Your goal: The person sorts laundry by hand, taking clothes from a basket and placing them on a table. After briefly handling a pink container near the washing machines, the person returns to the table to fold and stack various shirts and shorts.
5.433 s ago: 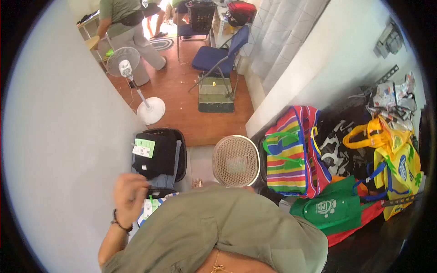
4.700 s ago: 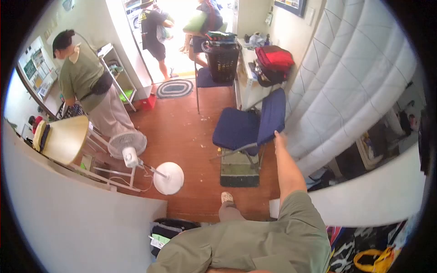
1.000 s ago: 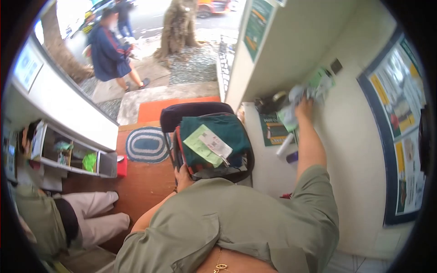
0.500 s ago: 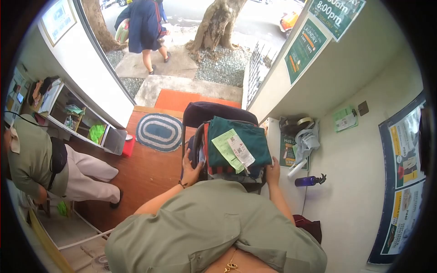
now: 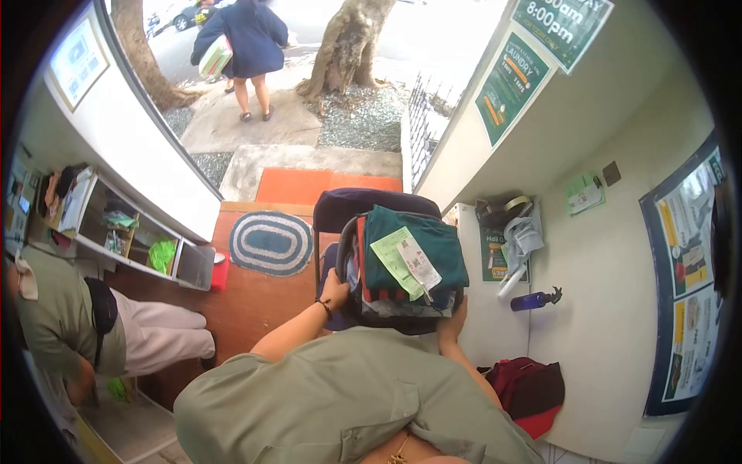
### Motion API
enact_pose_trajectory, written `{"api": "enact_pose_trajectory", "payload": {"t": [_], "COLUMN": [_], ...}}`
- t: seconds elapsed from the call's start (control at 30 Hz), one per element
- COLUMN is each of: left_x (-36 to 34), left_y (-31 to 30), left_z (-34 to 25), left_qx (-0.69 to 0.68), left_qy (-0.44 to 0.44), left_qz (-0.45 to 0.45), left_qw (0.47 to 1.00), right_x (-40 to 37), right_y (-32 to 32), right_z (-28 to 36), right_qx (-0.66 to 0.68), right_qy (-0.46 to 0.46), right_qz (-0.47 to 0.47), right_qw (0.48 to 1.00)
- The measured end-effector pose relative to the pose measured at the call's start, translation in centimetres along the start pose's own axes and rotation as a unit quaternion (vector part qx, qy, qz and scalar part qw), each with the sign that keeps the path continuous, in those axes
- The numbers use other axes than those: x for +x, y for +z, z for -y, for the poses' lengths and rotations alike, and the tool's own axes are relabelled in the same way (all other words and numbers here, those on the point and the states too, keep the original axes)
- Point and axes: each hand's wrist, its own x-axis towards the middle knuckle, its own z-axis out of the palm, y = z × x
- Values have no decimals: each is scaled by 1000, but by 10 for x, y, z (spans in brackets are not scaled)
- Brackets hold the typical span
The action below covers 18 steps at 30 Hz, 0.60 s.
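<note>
A dark basket (image 5: 393, 318) of folded clothes is in front of my body, above or on a chair with a dark backrest (image 5: 376, 203); whether it rests on the seat is hidden. On top lies a folded green garment (image 5: 410, 232) bearing a light green slip (image 5: 392, 261) and a white slip (image 5: 418, 263), with red and dark cloth beneath. My left hand (image 5: 334, 291) is closed around the basket's left side. On the opposite side my right hand (image 5: 454, 319) grips its near right edge, its fingers partly hidden.
At left a co-worker (image 5: 73, 317) stands beside a shelf (image 5: 116, 213). An oval mat (image 5: 271, 243) lies near the open doorway. On the right ledge are a purple spray bottle (image 5: 533, 300) and a tape roll (image 5: 517, 206); a maroon bag (image 5: 527, 390) sits below. Outside, a person walks.
My left hand has closed in on the basket's side, and the basket sits slightly nearer and further right against the chair. My view shifted, showing more of the maroon bag. The person outside moved.
</note>
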Motion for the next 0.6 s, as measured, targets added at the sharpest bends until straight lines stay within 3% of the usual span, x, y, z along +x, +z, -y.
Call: {"api": "enact_pose_trajectory", "payload": {"t": [0.1,0.2,0.23,0.3,0.4,0.47,0.53,0.6], "left_x": [36,57,57,53,34,45,35,44], "left_y": [-12,-24,-22,-22,-28,-31,-44,-48], "left_z": [4,15,27,20,-18,4,-31,-26], "left_qx": [-27,-77,-71,-64,-31,19,115,184], "left_qy": [13,39,36,50,15,60,-11,7], "left_qz": [44,100,108,122,136,138,186,206], "left_qw": [999,991,991,989,990,988,976,961], "right_x": [-24,-37,-41,-44,-62,-75,-84,-97], "right_y": [18,23,21,5,-41,-90,-155,-205], "right_z": [8,7,-2,-1,18,42,23,55], "right_qx": [-24,-113,-83,-27,-103,-185,-350,-420], "right_qy": [-3,-1,14,41,12,8,-88,-24], "right_qz": [-64,-64,-42,-2,-38,-123,-242,-358], "right_qw": [998,992,996,999,994,975,901,833]}}
